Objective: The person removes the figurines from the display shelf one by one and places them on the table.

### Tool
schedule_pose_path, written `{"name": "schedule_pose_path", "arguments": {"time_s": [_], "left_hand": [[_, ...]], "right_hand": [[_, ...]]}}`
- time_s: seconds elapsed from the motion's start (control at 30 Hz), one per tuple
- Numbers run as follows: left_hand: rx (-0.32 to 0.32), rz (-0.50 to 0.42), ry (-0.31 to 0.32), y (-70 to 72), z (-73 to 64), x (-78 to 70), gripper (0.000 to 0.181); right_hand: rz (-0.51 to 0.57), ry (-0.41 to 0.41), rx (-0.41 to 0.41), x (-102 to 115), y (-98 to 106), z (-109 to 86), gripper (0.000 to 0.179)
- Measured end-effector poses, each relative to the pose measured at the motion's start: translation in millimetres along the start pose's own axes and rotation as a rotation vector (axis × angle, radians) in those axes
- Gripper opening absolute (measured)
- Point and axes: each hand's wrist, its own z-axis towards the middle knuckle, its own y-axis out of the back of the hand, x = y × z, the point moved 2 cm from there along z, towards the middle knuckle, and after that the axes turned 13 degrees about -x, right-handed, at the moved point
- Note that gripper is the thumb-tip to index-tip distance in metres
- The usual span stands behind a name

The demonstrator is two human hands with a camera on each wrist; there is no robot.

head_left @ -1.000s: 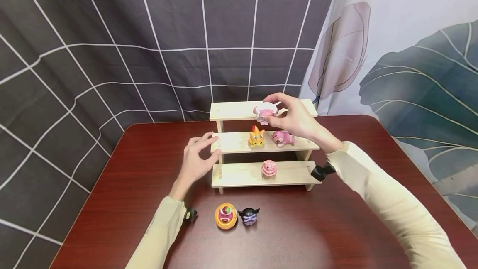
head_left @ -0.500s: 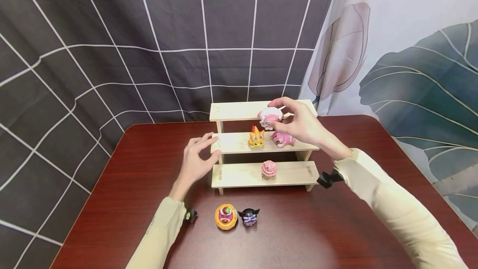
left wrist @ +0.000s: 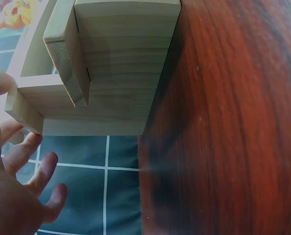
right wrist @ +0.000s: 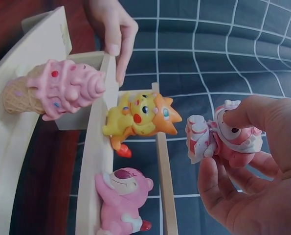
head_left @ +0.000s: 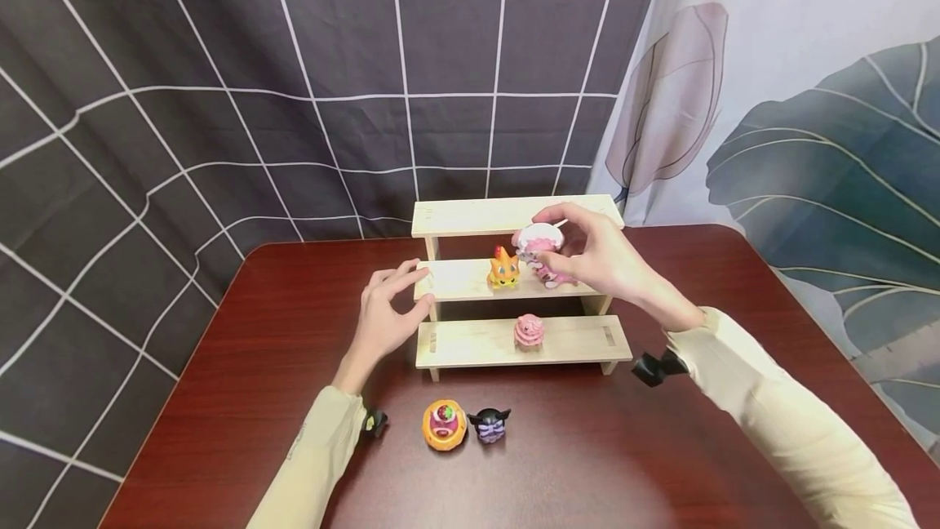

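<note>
Here's the right grip [head_left: 605,260] with the white-and-pink figurine [head_left: 539,240] pinched between thumb and fingers, up in the air, clear of the wooden rack [head_left: 470,219]! Across at the far end, the left grip [head_left: 387,308] pinches the middle shelf [head_left: 458,280], where the yellow-orange figure [head_left: 503,269] stands beside the pink bear [right wrist: 123,198], one step above the ice-cream figure [head_left: 529,331].

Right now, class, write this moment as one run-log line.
right hand: holds pink-white figurine | left hand: holds middle shelf, left end | middle shelf: orange-yellow figurine, pink bear
</note>
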Motion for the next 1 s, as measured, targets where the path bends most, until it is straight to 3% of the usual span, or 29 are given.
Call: {"name": "schedule_pose_path", "arguments": {"time_s": [0.4, 0.73, 1.0], "left_hand": [[-0.002, 0.004, -0.006, 1.3, 2.0, -2.2, 0.04], [0.002, 0.005, -0.006, 1.0, 2.0, -2.2, 0.04], [0.008, 0.007, 0.003, 1.0, 0.9, -2.5, 0.04]], "right_hand": [[-0.002, 0.002, 0.009, 4.8, 2.1, -14.7, 0.043], [-0.069, 0.035, 0.0, 5.6, 5.4, -26.5, 0.042], [-0.033, 0.037, -0.015, 6.2, 4.5, -38.0, 0.042]]}}
